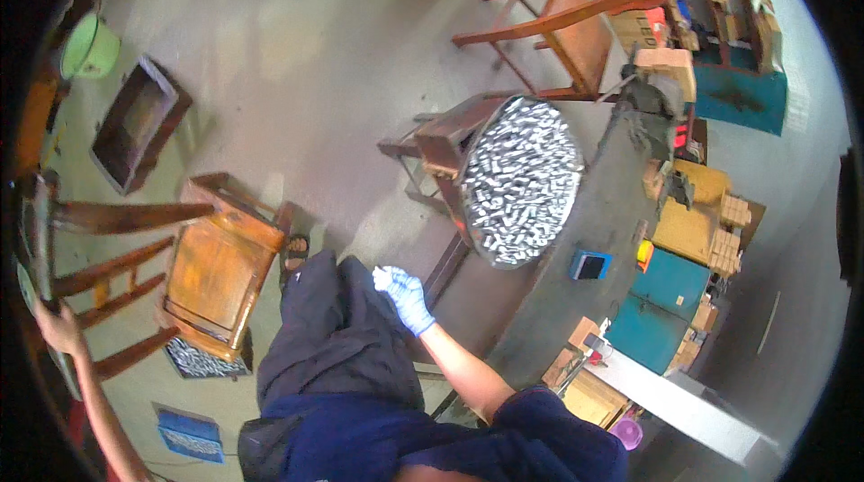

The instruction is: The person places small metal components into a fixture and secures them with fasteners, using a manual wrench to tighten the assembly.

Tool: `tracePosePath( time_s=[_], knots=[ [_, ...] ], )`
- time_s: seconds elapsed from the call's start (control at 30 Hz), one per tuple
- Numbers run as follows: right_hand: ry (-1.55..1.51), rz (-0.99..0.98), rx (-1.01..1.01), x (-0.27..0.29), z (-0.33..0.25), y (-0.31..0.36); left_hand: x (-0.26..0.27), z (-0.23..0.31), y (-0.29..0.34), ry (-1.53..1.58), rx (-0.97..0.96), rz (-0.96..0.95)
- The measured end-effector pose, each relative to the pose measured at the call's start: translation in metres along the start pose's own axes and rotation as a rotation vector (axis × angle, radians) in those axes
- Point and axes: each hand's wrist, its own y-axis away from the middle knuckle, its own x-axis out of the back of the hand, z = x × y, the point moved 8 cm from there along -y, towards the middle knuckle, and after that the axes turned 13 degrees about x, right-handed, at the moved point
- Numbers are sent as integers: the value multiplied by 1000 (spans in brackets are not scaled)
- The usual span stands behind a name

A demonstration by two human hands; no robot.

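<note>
At the far left my left hand [61, 329], bare, is closed around the back of a wooden chair [220, 279]. My right hand [402, 296] wears a white and blue glove and is beside my dark trousers, its fingers drawn together. Whatever may be in those fingertips is too small to make out. Ahead and to the right, many short, shiny metal pieces [522, 180] are heaped on a large round tray, which stands beside the dark workbench [562, 311].
A second wooden chair [576, 27] stands at the far right. On the left floor are a green bucket [92, 48], a brown crate [135, 131] and a blue tray [191, 419]. A blue box-shaped device [589, 266] lies on the bench; teal cabinets [661, 306] and cartons line the right.
</note>
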Motion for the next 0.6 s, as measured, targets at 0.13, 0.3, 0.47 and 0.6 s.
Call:
tracePosePath(
  time_s=[0.13, 0.3, 0.47, 0.6],
  knots=[
    [-30, -50, -8, -20, -103, 18, 16, 28, 18, -71, 30, -106],
    [-89, -97, 29, -14, -166, -2, 30, 34, 29, -103, 16, -337],
    [-210, -270, 36, -31, -259, -70, 0, 34, -2, -247, 80, -1029],
    [121, -465, 496, -49, -369, -157, 38, 234, -87, 196, -75, -929]
  ],
)
